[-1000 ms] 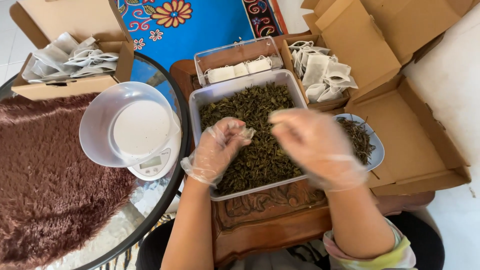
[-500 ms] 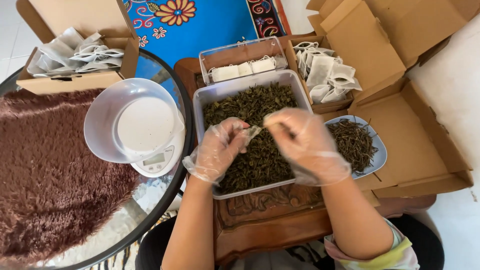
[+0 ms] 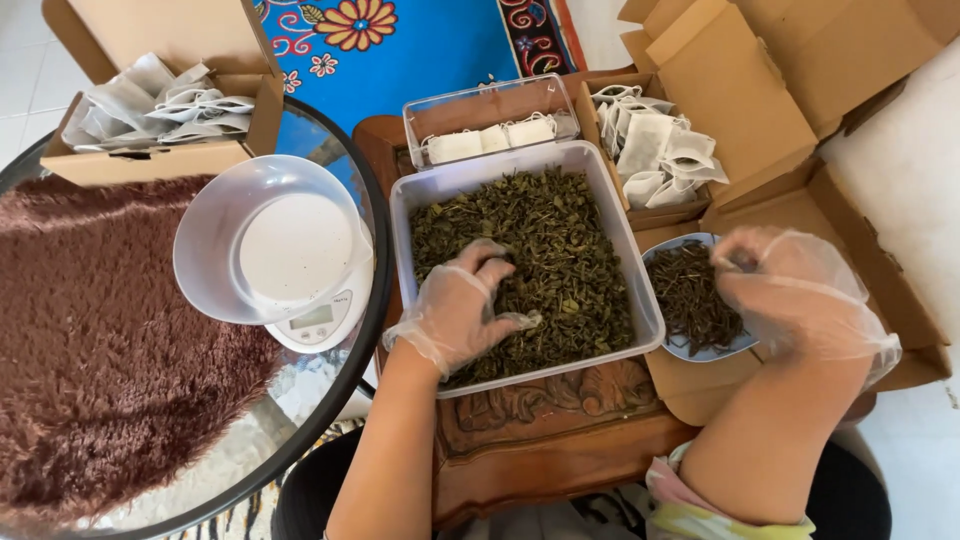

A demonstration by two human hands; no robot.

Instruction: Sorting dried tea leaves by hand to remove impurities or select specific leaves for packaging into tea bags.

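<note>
The rectangular tub of dried leaves point(image 3: 545, 250) runs lengthwise away from the person, on a carved wooden table point(image 3: 540, 440) over a blue flowered rug point(image 3: 400, 45). The gloved left hand point(image 3: 465, 310) rests in it, fingers loosely curled on leaves. The gloved right hand point(image 3: 795, 290), pinched, hovers over the plate of stems point(image 3: 700, 295) beside the tub; what it holds I cannot tell.

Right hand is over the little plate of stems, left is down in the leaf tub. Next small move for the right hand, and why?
Probably open the right hand and let whatever it pinches drop onto the small plate of dark stems. It hovers right at that plate's edge, fingers drawn together, while the left hand rests on the dried leaves in the plastic tub. What it pinches is too small to tell.
</note>
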